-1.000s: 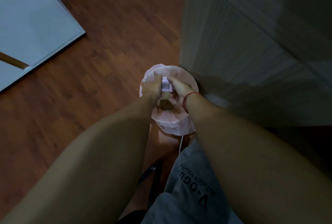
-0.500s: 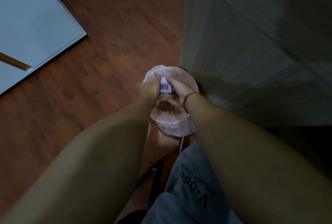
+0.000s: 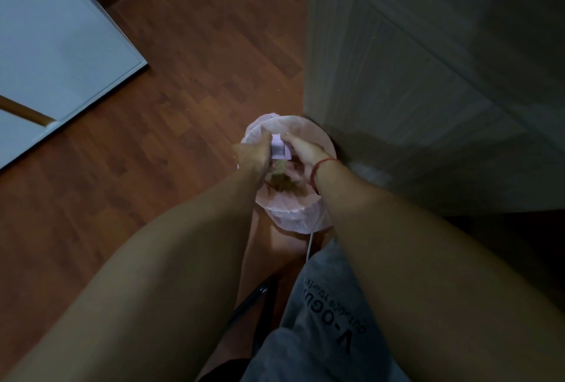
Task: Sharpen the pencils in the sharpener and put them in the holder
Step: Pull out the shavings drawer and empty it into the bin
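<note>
Both my hands are held low over a small waste bin (image 3: pixel 318 136) lined with a pale pink bag, standing on the floor. Between them is a small lilac sharpener part (image 3: pixel 278 149), box-shaped. My left hand (image 3: pixel 252 155) grips its left side and my right hand (image 3: pixel 302 150) grips its right side; a red string circles that wrist. Brownish pencil shavings (image 3: pixel 282 182) lie inside the bin just below the lilac part. No pencils or holder show in this view.
A tall grey wood-grain cabinet (image 3: pixel 428 91) stands right beside the bin. The floor (image 3: pixel 183 106) is reddish-brown laminate. A white panel (image 3: pixel 52 45) lies at the upper left. A white cord (image 3: pixel 309 247) runs down from the bin; my grey shorts (image 3: pixel 324 320) fill the bottom.
The lilac part has shifted slightly between my hands above the bin, and the shavings heap below looks a little larger. The arms have barely moved.
</note>
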Available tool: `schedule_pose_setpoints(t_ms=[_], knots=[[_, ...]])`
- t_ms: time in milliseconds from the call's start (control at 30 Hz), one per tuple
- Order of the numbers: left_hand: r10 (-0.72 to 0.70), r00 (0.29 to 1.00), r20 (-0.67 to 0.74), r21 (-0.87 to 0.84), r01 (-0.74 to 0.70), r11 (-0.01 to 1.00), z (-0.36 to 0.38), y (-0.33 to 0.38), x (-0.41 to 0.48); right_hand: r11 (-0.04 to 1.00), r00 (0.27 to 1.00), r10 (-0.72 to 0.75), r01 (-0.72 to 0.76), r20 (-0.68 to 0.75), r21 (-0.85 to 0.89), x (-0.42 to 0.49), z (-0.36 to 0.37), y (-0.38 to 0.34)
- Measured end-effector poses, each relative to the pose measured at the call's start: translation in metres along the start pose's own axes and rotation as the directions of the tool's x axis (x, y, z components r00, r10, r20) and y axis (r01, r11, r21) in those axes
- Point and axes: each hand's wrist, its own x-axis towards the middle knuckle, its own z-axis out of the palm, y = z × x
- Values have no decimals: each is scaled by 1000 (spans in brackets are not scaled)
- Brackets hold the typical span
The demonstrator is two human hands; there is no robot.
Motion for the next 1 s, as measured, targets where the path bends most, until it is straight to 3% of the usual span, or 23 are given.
schedule_pose_setpoints(t_ms=[100, 233, 367, 500, 600, 700, 800, 1000], knots=[[43, 993, 111, 29, -46, 999, 2, 1, -4, 999, 1000, 11, -10, -25, 36, 5, 1, 0], [22, 999, -46, 10, -21, 1000, 1, 4, -3, 996, 1000, 11, -12, 14, 92, 2, 4, 1], [39, 990, 134, 50, -46, 998, 4, 4, -9, 996, 998, 21, -15, -64, 92, 12, 4, 3], [75, 997, -19, 75, -73, 994, 4, 5, -5, 994, 999, -1, 5, -37, 110, 12, -1, 2], [72, 995, 75, 86, -78, 993, 6, 5, -11, 999, 996, 18, -14, -83, 51, 14, -2, 3], [100, 994, -36, 61, -98, 993, 5, 4, -8, 997, 999, 10, -7, -46, 74, 10, -2, 1], [114, 993, 33, 113, -117, 987, 4, 4, -10, 994, 999, -18, 23, -47, 109, 9, 3, 1], [87, 996, -17, 114, -85, 990, 1, 0, -3, 998, 998, 4, 1, -65, 65, 28, 8, 8]])
